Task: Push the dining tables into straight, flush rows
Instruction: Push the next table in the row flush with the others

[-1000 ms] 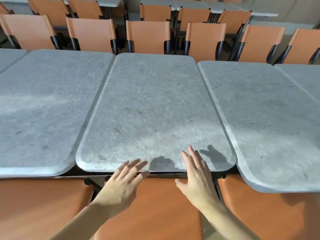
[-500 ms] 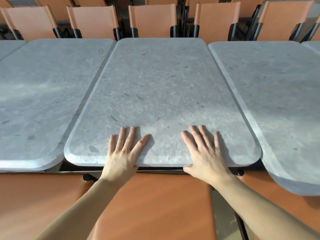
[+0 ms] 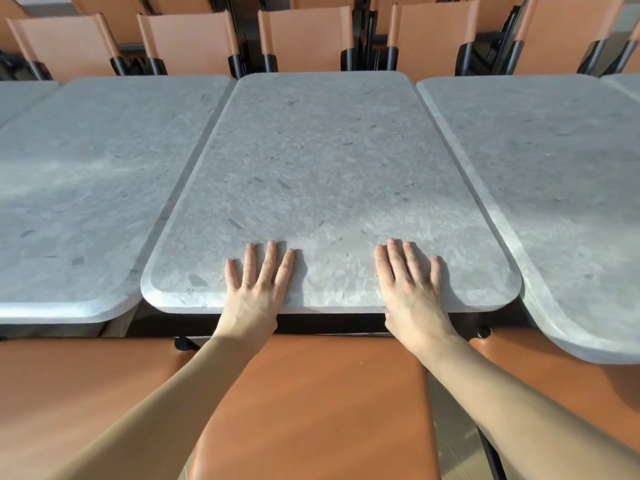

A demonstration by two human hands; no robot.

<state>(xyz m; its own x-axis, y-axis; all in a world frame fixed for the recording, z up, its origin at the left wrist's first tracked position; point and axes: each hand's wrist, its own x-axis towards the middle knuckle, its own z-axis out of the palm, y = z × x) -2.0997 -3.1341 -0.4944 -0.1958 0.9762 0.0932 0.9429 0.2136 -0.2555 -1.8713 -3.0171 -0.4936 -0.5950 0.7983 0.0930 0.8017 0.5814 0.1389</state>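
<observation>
1. Since 1 s ago: both hands gone from hovering at near edge to flat on middle table (image 3: 329, 174).
2. Left hand (image 3: 256, 289) & right hand (image 3: 412, 285): fingers straight, slightly spread, palms on near edge.
3. Should push evenly w/ both palms; near edge sits back from right table (image 3: 554, 188), slightly from left table (image 3: 86, 174).
4. Count: 3 full tables, 2 hands, approx 5 chairs (image 3: 304, 32) behind.

I can read no text, label, brand, number or sign anywhere in my view. The grey table tops (image 3: 329, 168) carry only stone flecks, and the orange chairs (image 3: 304, 32) are plain.
</observation>
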